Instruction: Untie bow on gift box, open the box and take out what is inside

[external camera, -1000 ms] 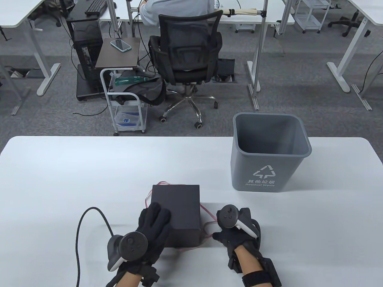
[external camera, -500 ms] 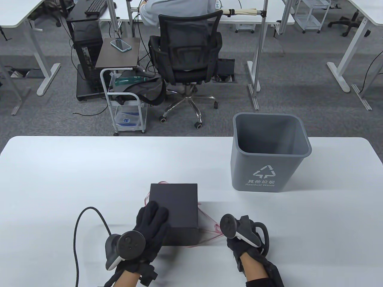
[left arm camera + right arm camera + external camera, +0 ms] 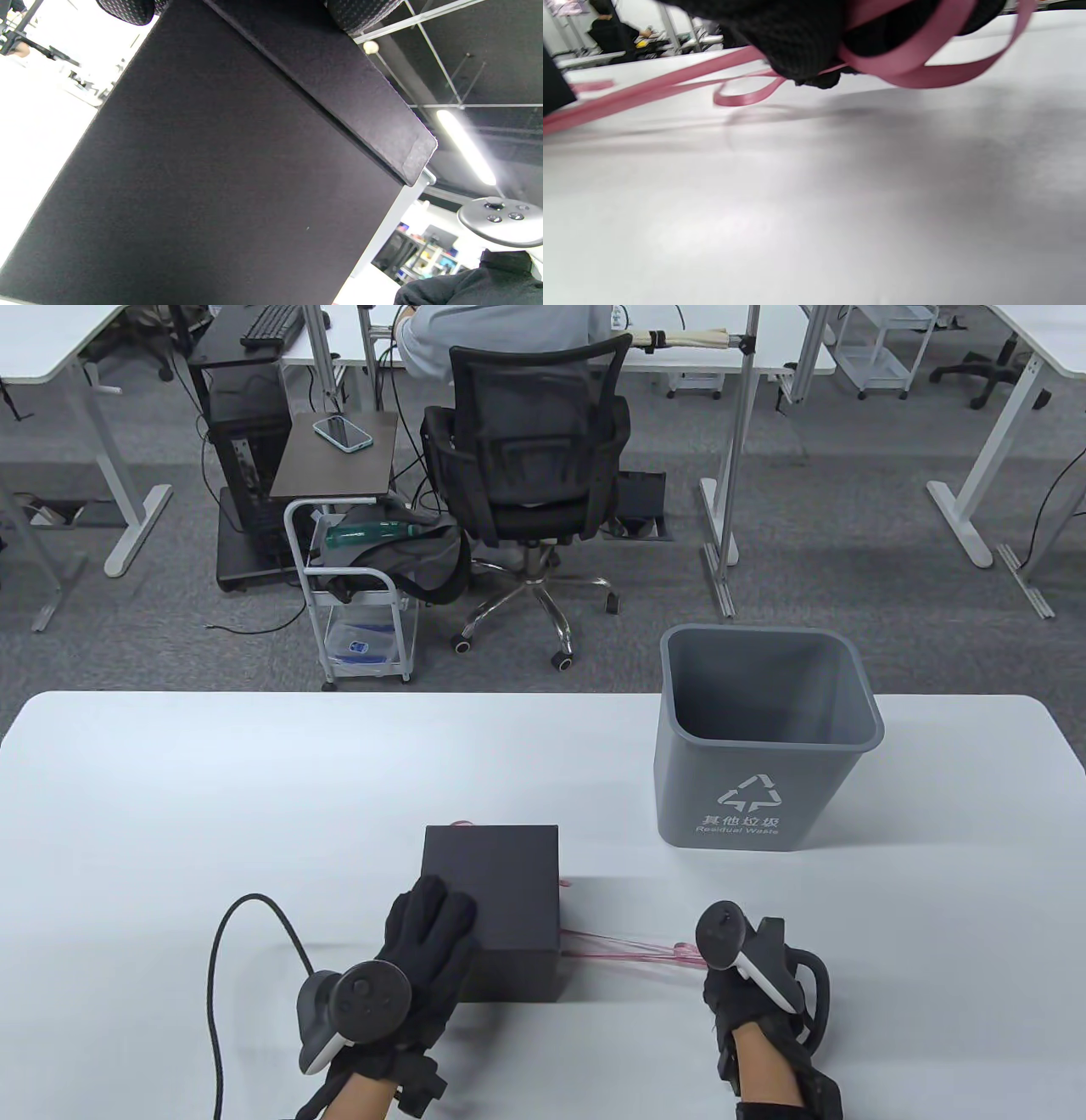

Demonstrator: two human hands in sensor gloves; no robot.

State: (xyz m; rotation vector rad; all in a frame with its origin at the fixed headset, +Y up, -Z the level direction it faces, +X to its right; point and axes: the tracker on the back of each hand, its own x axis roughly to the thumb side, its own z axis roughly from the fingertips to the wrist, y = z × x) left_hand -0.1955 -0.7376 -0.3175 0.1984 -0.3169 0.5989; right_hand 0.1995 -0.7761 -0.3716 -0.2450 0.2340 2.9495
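A black gift box (image 3: pixel 492 882) stands lidded near the table's front edge; its side wall (image 3: pixel 220 178) fills the left wrist view. My left hand (image 3: pixel 428 929) lies flat on the near left part of the lid with straight fingers. A pink ribbon (image 3: pixel 628 948) runs in taut strands from the box's right base across the table to my right hand (image 3: pixel 721 984). In the right wrist view the gloved fingers (image 3: pixel 801 38) curl round loops of the ribbon (image 3: pixel 916 55). A small bit of ribbon (image 3: pixel 461 822) shows behind the box.
A grey waste bin (image 3: pixel 764 738) stands on the white table (image 3: pixel 212 814) to the right of and behind the box. A black cable (image 3: pixel 222 976) loops at the left of my left hand. A person sits on an office chair (image 3: pixel 530 475) beyond the table.
My right hand has pulled the ribbon to the right, away from the box, drawing the loose loops into taut strands. My left hand has stayed on the lid.
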